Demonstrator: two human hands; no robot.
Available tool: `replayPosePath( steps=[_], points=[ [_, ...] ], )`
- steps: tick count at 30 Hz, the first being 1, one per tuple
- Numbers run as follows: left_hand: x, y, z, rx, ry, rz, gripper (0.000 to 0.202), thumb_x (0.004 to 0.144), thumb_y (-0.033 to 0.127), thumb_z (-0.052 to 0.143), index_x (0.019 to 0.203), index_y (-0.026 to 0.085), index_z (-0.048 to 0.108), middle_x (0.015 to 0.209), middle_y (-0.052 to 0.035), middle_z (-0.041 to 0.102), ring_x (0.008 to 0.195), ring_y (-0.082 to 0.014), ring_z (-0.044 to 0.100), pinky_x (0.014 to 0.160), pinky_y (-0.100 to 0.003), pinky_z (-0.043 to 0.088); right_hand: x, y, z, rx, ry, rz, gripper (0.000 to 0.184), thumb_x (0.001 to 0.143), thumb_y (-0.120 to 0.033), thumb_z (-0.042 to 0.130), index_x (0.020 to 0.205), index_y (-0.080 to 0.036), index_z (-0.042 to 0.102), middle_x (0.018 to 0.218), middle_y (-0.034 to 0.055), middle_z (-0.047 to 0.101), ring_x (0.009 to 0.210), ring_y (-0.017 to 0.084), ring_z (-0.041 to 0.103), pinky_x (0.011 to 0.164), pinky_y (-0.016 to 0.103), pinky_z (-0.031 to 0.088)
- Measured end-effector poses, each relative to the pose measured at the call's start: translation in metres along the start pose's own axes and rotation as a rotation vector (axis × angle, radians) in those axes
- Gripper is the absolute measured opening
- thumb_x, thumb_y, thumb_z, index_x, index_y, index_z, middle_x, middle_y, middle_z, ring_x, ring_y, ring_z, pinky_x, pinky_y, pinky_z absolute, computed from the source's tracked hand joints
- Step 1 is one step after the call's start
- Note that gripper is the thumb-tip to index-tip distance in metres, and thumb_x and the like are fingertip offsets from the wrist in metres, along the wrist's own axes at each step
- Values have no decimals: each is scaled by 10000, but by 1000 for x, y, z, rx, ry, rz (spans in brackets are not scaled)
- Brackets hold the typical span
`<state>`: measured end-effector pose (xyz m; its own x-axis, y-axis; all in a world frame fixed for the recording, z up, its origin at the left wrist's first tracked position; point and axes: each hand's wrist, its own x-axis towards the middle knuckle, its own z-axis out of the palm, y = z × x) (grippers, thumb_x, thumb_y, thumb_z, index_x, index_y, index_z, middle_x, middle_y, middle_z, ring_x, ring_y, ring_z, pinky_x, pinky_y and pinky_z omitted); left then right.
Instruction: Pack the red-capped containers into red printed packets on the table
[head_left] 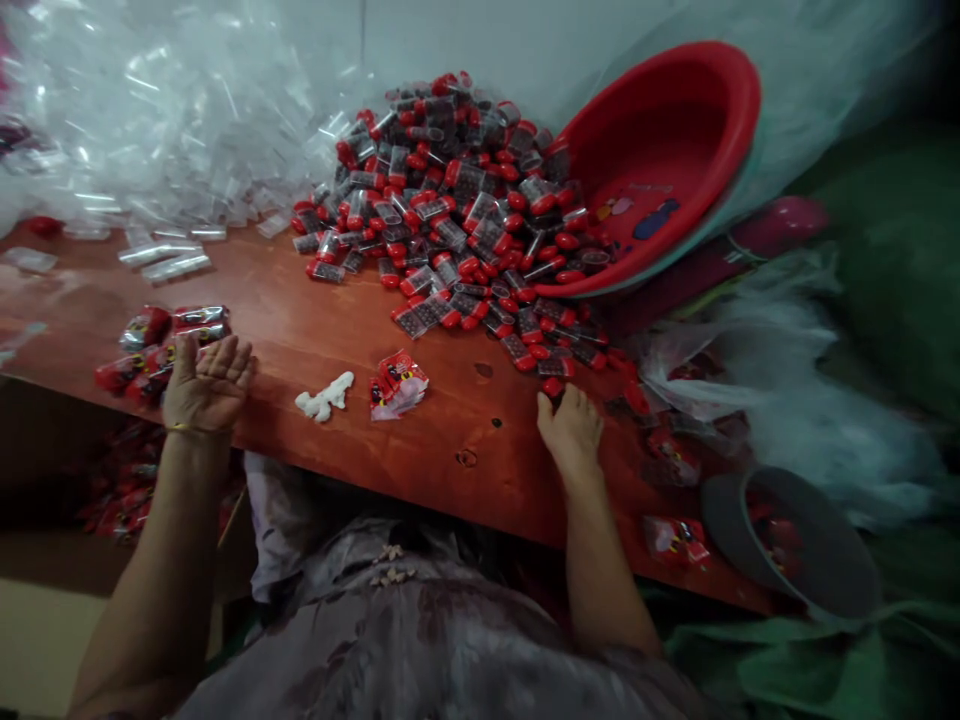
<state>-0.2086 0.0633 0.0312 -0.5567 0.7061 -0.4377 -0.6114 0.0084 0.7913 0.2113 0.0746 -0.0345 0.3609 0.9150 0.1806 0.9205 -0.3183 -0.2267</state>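
Note:
My left hand (210,382) lies palm up at the left, its fingers stretched out and nothing on the palm. It rests against a small group of filled red-and-silver packets (142,370). On the right, the fingers of my right hand (573,432) are bent around a small red-capped container (553,387) at the near edge of a big heap; the fingers partly hide it. That heap of red-capped clear containers (465,220) has dark contents showing through. Between my hands lie a flat red printed wrapper (399,386) and a crumpled white piece (325,397).
Clear plastic tubes (172,130) are piled at the back left. A red basin (667,130) leans tilted behind the heap. At the right are plastic bags (795,390), a grey bowl (810,550) and a red packet (675,541). A box (45,560) with red packets stands below the table (442,440).

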Motion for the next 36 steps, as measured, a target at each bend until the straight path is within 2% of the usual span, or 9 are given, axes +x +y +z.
replayPosePath(
  steps=[3,7,9,12,18,23,27,33,36],
  points=[
    [-2,-20,-2,418,-30,293,385,784,529,538,911,178,634,1047,-82,684,998,-231,620,926,-404,447,-23,-11,18,43,-43,-180,488,882,-323,377,1284,-56,449,1314,226,489,1242,361,391,977,557,326],
    [-19,-63,1,1332,-246,746,292,662,424,691,855,206,699,1218,-109,614,1270,-363,407,1049,-519,274,-56,-37,28,90,-37,-352,507,902,-365,357,1312,-76,427,1369,192,450,1312,326,317,1036,534,288],
    [-23,-73,-1,1623,-339,835,204,728,377,636,826,215,712,1221,-98,616,1308,-377,349,1062,-552,211,-62,-41,28,110,-34,-398,502,901,-369,362,1300,-74,442,1355,184,470,1306,313,330,1047,510,288],
    [-25,-72,-1,1819,-401,842,229,828,295,500,831,225,717,1139,-89,664,1264,-370,419,1041,-577,215,-61,-40,28,129,-17,-417,488,898,-367,370,1282,-82,463,1330,174,496,1280,307,364,1043,503,294],
    [-43,-77,42,1737,-455,1016,372,865,372,446,1145,215,635,1294,-119,563,1298,-337,383,1056,-524,239,-59,-39,28,113,-8,-412,477,899,-358,378,1273,-77,472,1312,178,509,1263,312,378,1034,510,295],
    [-39,-106,78,1746,-673,926,338,766,432,608,1064,293,685,1329,-77,538,1325,-358,329,1058,-547,224,-59,-38,30,126,6,-429,479,898,-366,384,1268,-77,477,1305,177,518,1253,315,391,1026,511,309],
    [-30,-118,75,1748,-644,821,218,809,332,571,968,318,720,1300,-33,568,1318,-336,350,1067,-555,202,-58,-35,33,155,19,-449,463,892,-368,397,1265,-107,479,1294,168,528,1250,313,399,1018,522,310],
    [-42,-117,61,1602,-575,951,243,827,369,544,985,304,717,1337,-59,530,1319,-340,353,1060,-554,234,-61,-40,17,290,168,-429,410,864,-375,468,1173,-121,554,1249,181,549,1221,318,426,1007,538,300],
    [-59,-113,61,1498,-547,1021,275,834,400,531,1028,299,699,1339,-75,526,1305,-330,379,1051,-558,257,-69,-61,-1,561,120,-447,341,860,-371,485,1101,-160,603,1099,139,634,1075,267,534,960,465,370]
  ],
)
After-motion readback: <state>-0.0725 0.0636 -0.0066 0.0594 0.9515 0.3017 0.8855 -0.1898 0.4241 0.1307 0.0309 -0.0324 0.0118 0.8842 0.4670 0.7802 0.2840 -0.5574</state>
